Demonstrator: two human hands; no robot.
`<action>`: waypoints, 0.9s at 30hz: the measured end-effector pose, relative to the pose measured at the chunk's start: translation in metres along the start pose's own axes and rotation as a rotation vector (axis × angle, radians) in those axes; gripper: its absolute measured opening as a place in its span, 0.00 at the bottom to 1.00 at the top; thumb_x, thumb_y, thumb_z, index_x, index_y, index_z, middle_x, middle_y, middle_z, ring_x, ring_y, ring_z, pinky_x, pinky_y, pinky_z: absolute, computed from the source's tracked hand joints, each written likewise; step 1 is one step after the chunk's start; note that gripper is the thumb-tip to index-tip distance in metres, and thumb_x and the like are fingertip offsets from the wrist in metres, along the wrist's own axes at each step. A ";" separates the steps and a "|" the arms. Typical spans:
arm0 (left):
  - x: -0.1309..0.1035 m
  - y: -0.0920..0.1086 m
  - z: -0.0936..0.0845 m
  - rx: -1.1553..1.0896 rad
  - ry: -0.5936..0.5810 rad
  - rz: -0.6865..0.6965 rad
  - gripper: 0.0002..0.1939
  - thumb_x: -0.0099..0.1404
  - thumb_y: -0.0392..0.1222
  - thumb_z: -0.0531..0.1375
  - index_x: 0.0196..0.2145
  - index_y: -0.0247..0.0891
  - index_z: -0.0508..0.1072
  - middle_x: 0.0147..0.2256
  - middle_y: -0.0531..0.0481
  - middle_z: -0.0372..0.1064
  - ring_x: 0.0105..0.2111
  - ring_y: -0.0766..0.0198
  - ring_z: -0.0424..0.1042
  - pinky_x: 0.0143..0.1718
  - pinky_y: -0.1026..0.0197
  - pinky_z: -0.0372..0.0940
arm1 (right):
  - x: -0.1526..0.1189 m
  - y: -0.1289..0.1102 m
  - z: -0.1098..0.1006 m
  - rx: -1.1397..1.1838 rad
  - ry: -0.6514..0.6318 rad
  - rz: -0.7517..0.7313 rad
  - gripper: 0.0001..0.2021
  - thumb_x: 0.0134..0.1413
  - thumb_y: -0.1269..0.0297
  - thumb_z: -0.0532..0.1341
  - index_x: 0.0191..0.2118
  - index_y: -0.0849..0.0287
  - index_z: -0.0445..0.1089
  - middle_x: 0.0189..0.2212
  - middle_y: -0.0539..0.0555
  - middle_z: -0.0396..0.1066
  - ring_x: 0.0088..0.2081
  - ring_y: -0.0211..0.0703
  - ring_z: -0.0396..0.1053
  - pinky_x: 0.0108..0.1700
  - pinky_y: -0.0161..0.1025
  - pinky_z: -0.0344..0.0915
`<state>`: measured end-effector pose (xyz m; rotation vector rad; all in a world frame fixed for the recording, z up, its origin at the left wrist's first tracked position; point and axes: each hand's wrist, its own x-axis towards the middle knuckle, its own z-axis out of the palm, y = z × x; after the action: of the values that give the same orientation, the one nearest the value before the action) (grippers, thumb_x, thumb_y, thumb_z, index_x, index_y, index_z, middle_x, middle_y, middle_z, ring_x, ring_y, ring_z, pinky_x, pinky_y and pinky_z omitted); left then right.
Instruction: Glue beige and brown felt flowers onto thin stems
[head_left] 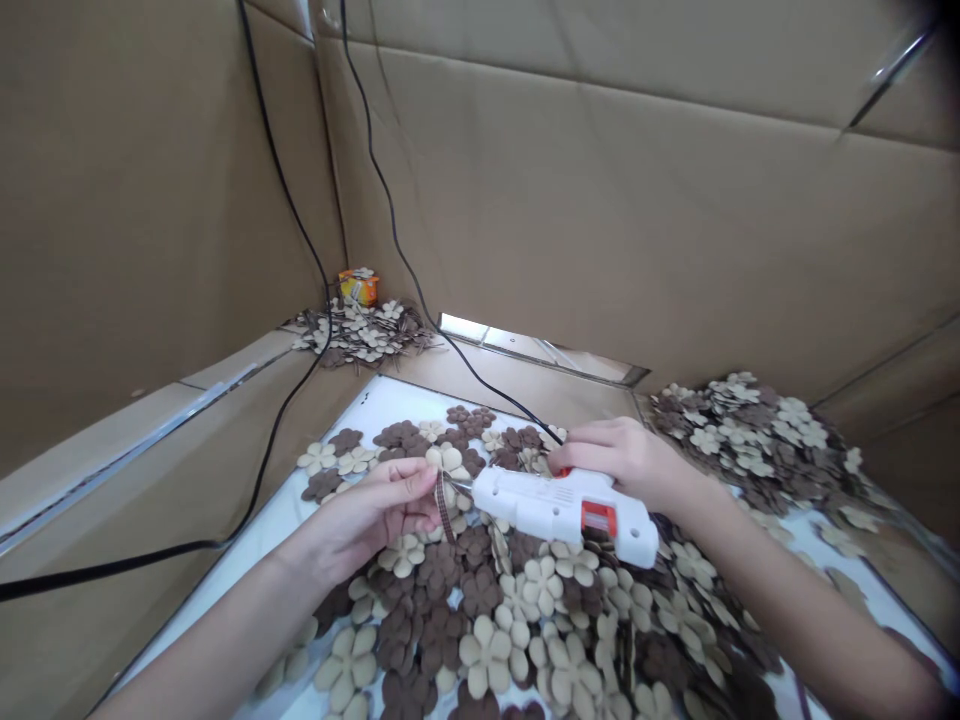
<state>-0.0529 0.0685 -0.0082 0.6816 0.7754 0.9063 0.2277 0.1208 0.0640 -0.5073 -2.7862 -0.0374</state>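
My left hand (401,493) pinches a beige fabric flower (448,461) with a narrow dark checked ribbon (444,508) hanging from it. My right hand (615,455) is wrapped round the handle of a white hot glue gun (532,503) with a red trigger and a red-framed window. The gun's nozzle points left and meets the flower and ribbon; whether it touches them I cannot tell. Below both hands, many loose brown flowers (442,640) and beige flowers (487,655) overlap on a white board (360,410).
One flower pile (367,330) lies at the far left corner beside an orange and yellow box (358,287). Another pile (757,435) lies at the right. Black cords (390,200) run down along the cardboard walls (637,220), one reaching the glue gun.
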 end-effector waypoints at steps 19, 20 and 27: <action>0.001 0.001 0.002 0.149 0.068 0.133 0.10 0.55 0.41 0.66 0.23 0.33 0.73 0.23 0.52 0.69 0.25 0.68 0.69 0.29 0.67 0.67 | 0.004 -0.007 -0.013 0.177 -0.140 0.227 0.04 0.53 0.68 0.59 0.35 0.60 0.70 0.28 0.53 0.72 0.28 0.36 0.68 0.30 0.31 0.56; 0.001 0.001 0.002 0.160 0.077 0.151 0.09 0.55 0.41 0.66 0.23 0.33 0.73 0.23 0.52 0.69 0.25 0.68 0.69 0.29 0.67 0.67 | 0.004 -0.009 -0.014 0.180 -0.162 0.262 0.04 0.53 0.68 0.59 0.35 0.60 0.70 0.28 0.53 0.72 0.28 0.36 0.68 0.30 0.31 0.56; 0.001 0.000 0.003 0.153 0.151 0.166 0.10 0.53 0.41 0.68 0.23 0.33 0.73 0.24 0.51 0.70 0.26 0.67 0.70 0.29 0.68 0.66 | 0.011 -0.026 -0.026 0.176 -0.233 0.509 0.06 0.52 0.63 0.61 0.35 0.57 0.70 0.24 0.50 0.71 0.25 0.36 0.66 0.28 0.31 0.54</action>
<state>-0.0500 0.0683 -0.0071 0.8276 0.9396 1.0664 0.2166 0.0982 0.0928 -1.2193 -2.7480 0.3971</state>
